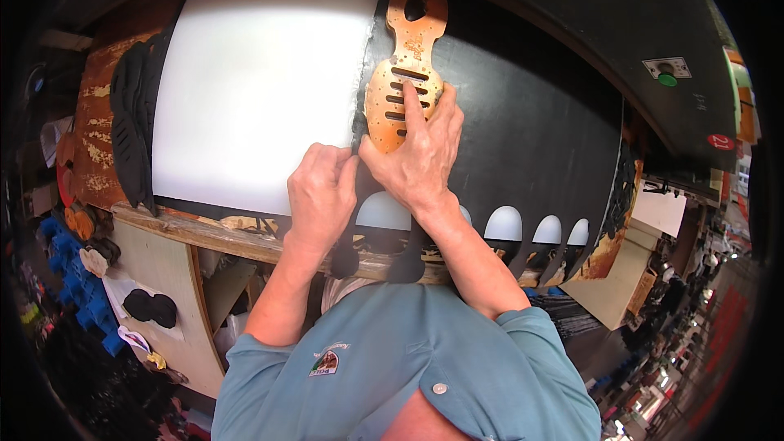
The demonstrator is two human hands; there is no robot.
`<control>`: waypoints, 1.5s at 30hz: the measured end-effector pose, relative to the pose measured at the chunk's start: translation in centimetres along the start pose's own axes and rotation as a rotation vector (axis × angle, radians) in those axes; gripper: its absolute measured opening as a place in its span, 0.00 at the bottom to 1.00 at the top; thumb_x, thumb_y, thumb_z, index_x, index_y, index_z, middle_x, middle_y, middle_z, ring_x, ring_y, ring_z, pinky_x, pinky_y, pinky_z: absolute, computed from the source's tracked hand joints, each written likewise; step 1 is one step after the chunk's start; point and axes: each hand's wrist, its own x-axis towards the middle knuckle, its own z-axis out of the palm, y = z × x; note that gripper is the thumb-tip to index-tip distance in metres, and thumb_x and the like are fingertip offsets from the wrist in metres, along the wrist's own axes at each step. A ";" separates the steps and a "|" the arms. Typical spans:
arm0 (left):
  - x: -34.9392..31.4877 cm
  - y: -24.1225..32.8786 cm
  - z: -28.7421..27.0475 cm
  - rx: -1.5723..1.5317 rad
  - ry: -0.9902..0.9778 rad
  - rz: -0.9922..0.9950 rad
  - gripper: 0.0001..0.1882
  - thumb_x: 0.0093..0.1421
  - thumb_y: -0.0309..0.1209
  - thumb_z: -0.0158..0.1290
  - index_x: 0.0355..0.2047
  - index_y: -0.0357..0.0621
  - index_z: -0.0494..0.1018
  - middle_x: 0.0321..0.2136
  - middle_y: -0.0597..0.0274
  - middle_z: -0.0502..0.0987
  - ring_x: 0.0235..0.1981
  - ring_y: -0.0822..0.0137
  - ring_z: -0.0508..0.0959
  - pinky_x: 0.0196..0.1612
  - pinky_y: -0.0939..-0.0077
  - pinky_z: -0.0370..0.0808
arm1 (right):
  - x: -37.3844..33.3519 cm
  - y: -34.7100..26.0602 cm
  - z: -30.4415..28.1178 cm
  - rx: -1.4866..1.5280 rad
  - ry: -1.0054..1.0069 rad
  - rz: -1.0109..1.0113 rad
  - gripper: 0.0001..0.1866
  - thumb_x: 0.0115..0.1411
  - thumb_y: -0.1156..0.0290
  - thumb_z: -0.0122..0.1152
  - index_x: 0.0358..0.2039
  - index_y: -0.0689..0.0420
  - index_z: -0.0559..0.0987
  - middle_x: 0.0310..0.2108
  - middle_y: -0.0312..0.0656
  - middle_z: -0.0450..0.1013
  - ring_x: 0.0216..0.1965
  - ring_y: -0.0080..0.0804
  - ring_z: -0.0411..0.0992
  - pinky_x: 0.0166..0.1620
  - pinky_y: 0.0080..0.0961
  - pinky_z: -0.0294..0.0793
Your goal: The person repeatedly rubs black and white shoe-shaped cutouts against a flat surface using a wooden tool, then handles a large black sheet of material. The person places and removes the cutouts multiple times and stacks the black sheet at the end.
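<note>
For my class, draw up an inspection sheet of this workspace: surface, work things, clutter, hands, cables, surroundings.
Surface: white board left, black sheet right with rounded gaps along its near edge.
Work things: slotted orange template on the black sheet, beside its ragged left edge.
Clutter: dark cut pieces at the left.
Hands: right hand spread on the template; left hand curled near its lower end, any contents hidden.
Cables: nothing seen.
Surroundings: dark panel with green button, upper right; blue items, lower left.

The bare, curled left hand (pixel 321 189) sits just left of the spread, bare right hand (pixel 423 151), its landmark neighbour.
</note>
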 end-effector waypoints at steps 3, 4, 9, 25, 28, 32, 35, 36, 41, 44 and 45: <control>0.0 -0.2 -0.1 0.039 0.014 0.037 0.04 0.61 0.20 0.64 0.36 0.33 0.80 0.32 0.48 0.81 0.27 0.48 0.83 0.32 0.59 0.80 | -0.1 0.4 -0.1 0.014 -0.016 -0.029 0.46 0.42 0.63 0.80 0.63 0.67 0.75 0.62 0.72 0.59 0.57 0.70 0.64 0.60 0.58 0.68; 0.0 -0.2 -0.1 0.016 0.011 0.023 0.05 0.61 0.20 0.64 0.37 0.33 0.80 0.32 0.49 0.81 0.28 0.49 0.84 0.32 0.59 0.80 | -0.2 0.7 -0.2 0.034 -0.028 -0.049 0.47 0.42 0.62 0.80 0.63 0.67 0.74 0.63 0.73 0.58 0.57 0.70 0.64 0.60 0.58 0.68; -1.7 0.2 -0.4 -0.045 0.123 0.130 0.07 0.61 0.18 0.64 0.40 0.33 0.80 0.34 0.50 0.82 0.32 0.50 0.84 0.36 0.60 0.81 | -1.9 2.9 -2.1 0.159 -0.103 -0.132 0.53 0.42 0.61 0.82 0.68 0.67 0.70 0.72 0.78 0.50 0.69 0.76 0.57 0.70 0.61 0.62; -13.4 0.7 5.4 0.072 0.090 0.463 0.13 0.57 0.24 0.69 0.38 0.42 0.76 0.35 0.57 0.80 0.28 0.54 0.82 0.30 0.64 0.79 | -4.1 3.6 -0.9 0.043 0.113 -0.364 0.40 0.53 0.59 0.79 0.60 0.74 0.75 0.66 0.73 0.63 0.67 0.74 0.63 0.69 0.61 0.65; -13.6 1.0 5.3 0.077 0.118 0.472 0.12 0.58 0.23 0.68 0.39 0.43 0.76 0.35 0.57 0.80 0.29 0.52 0.82 0.31 0.62 0.79 | -6.4 3.9 -2.4 0.187 0.114 -0.515 0.33 0.57 0.68 0.76 0.59 0.71 0.76 0.63 0.63 0.70 0.64 0.66 0.69 0.67 0.56 0.69; -13.4 0.4 5.1 0.038 0.165 0.487 0.09 0.59 0.23 0.66 0.36 0.44 0.76 0.34 0.57 0.80 0.30 0.50 0.82 0.32 0.59 0.79 | -11.7 4.5 -6.4 0.384 0.041 -0.472 0.13 0.57 0.76 0.72 0.44 0.65 0.84 0.44 0.52 0.82 0.44 0.54 0.80 0.51 0.45 0.79; -13.1 -0.6 4.8 0.031 0.223 0.537 0.09 0.60 0.22 0.66 0.36 0.43 0.76 0.33 0.56 0.80 0.29 0.49 0.82 0.32 0.59 0.79 | -13.3 6.4 -11.6 0.201 0.266 -0.424 0.07 0.58 0.80 0.68 0.38 0.62 0.84 0.37 0.47 0.82 0.36 0.47 0.80 0.44 0.40 0.79; -13.1 -1.0 4.6 0.046 0.208 0.530 0.08 0.60 0.22 0.66 0.36 0.43 0.76 0.32 0.56 0.80 0.29 0.49 0.82 0.32 0.58 0.79 | -13.1 7.5 -13.9 0.202 0.358 -0.405 0.03 0.60 0.81 0.66 0.35 0.62 0.82 0.33 0.46 0.80 0.34 0.44 0.78 0.40 0.33 0.78; -12.5 -2.1 3.9 0.036 0.297 0.575 0.07 0.62 0.23 0.64 0.35 0.41 0.75 0.33 0.53 0.79 0.32 0.46 0.81 0.33 0.55 0.78 | -10.6 10.6 -22.7 0.271 0.811 -0.071 0.09 0.71 0.78 0.60 0.31 0.63 0.77 0.28 0.43 0.74 0.30 0.29 0.72 0.35 0.30 0.72; -11.8 -2.1 4.4 0.068 0.247 0.524 0.07 0.64 0.24 0.64 0.36 0.41 0.75 0.33 0.53 0.80 0.32 0.46 0.81 0.34 0.55 0.78 | -9.6 12.9 -24.9 0.002 0.809 -0.187 0.11 0.73 0.75 0.60 0.31 0.64 0.75 0.28 0.44 0.73 0.27 0.37 0.70 0.35 0.32 0.71; -11.5 -2.0 4.5 0.071 0.225 0.492 0.07 0.64 0.25 0.64 0.36 0.41 0.75 0.33 0.52 0.80 0.32 0.45 0.81 0.34 0.54 0.78 | -10.8 13.6 -24.8 0.148 0.737 -0.074 0.11 0.73 0.75 0.60 0.31 0.63 0.75 0.28 0.46 0.73 0.27 0.42 0.70 0.35 0.34 0.71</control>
